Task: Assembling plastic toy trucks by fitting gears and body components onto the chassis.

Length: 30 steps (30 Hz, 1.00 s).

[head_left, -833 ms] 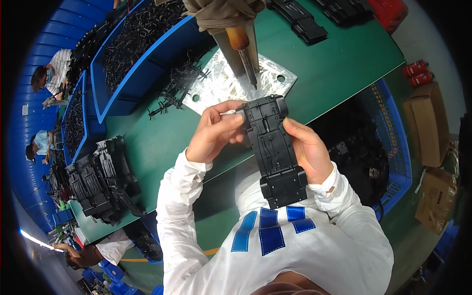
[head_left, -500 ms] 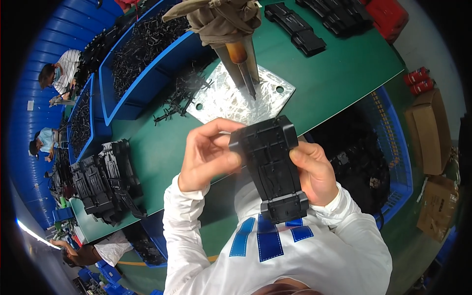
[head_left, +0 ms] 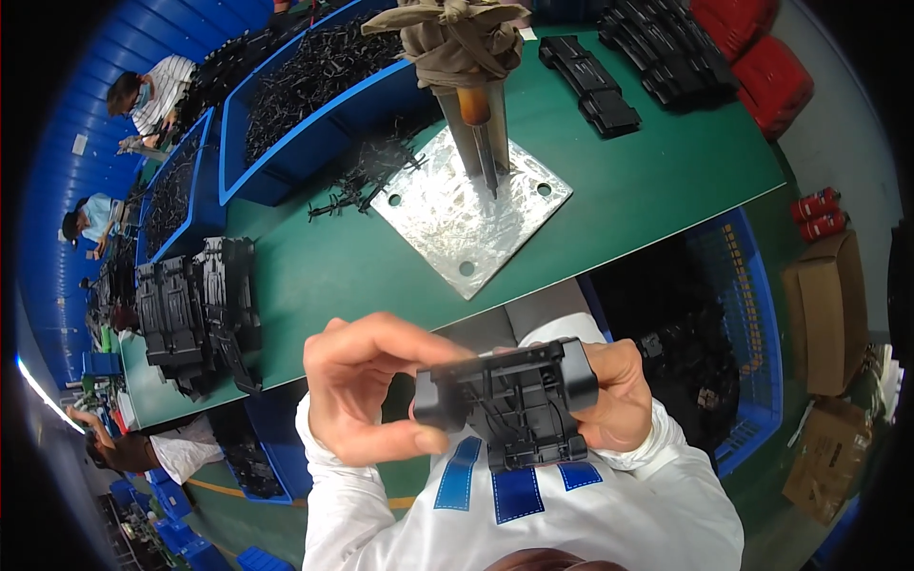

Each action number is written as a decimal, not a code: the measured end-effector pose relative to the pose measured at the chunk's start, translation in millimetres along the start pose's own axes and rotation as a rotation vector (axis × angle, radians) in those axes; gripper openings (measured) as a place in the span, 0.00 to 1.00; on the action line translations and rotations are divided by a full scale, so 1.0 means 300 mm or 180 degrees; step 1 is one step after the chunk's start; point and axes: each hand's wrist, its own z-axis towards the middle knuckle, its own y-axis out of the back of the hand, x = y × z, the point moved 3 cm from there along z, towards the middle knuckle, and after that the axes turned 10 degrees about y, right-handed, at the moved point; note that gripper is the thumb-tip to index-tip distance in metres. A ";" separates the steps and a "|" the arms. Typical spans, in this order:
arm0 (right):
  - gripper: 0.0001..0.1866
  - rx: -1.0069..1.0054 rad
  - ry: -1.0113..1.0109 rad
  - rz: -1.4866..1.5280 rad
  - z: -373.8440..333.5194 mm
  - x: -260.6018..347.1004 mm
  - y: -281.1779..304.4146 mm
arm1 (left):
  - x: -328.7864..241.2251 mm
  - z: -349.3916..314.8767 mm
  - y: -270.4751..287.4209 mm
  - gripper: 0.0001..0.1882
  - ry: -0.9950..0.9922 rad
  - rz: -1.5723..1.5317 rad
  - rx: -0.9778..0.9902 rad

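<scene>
Down comes the black part point(head_left: 519, 409), tipped more than before and near my white shirt point(head_left: 600, 519), so it is now well apart from the metal plate point(head_left: 447, 228). It sits between my 2 hands: the right hand point(head_left: 619, 395) holds 1 side, and the left hand point(head_left: 340, 400) spreads at the other, but I cannot tell if it grips.

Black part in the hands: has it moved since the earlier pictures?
Yes, the black part has moved away from the metal plate, toward the white shirt.

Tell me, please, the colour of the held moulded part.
The moulded part is black, clearest in the head view.
</scene>
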 end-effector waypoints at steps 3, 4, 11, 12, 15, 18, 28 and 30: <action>0.18 0.0364 0.0037 -0.0478 0.003 0.047 -0.033 | -0.010 -0.023 -0.013 0.26 -0.0145 0.0042 0.0092; 0.17 0.0482 0.0071 -0.0614 -0.001 0.051 -0.033 | -0.017 -0.029 -0.022 0.25 -0.0192 0.0073 0.0032; 0.14 0.0610 0.0218 -0.0318 -0.016 0.085 -0.044 | -0.042 -0.019 -0.068 0.24 -0.0566 0.0295 0.0374; 0.14 0.0548 0.0219 -0.0313 -0.021 0.089 -0.048 | -0.044 -0.016 -0.069 0.24 -0.0567 0.0296 0.0383; 0.14 0.0585 0.0289 -0.0213 -0.029 0.082 -0.056 | -0.050 -0.023 -0.076 0.24 -0.0693 0.0359 0.0604; 0.13 0.0577 0.0279 -0.0229 -0.039 0.084 -0.055 | -0.053 -0.028 -0.081 0.25 -0.0729 0.0320 0.0685; 0.13 0.0570 0.0457 -0.0201 -0.063 0.064 -0.067 | -0.065 -0.032 -0.075 0.24 -0.0758 0.0391 0.1041; 0.14 0.0532 0.0488 -0.0089 -0.066 0.059 -0.072 | -0.068 -0.035 -0.077 0.24 -0.0758 0.0395 0.1071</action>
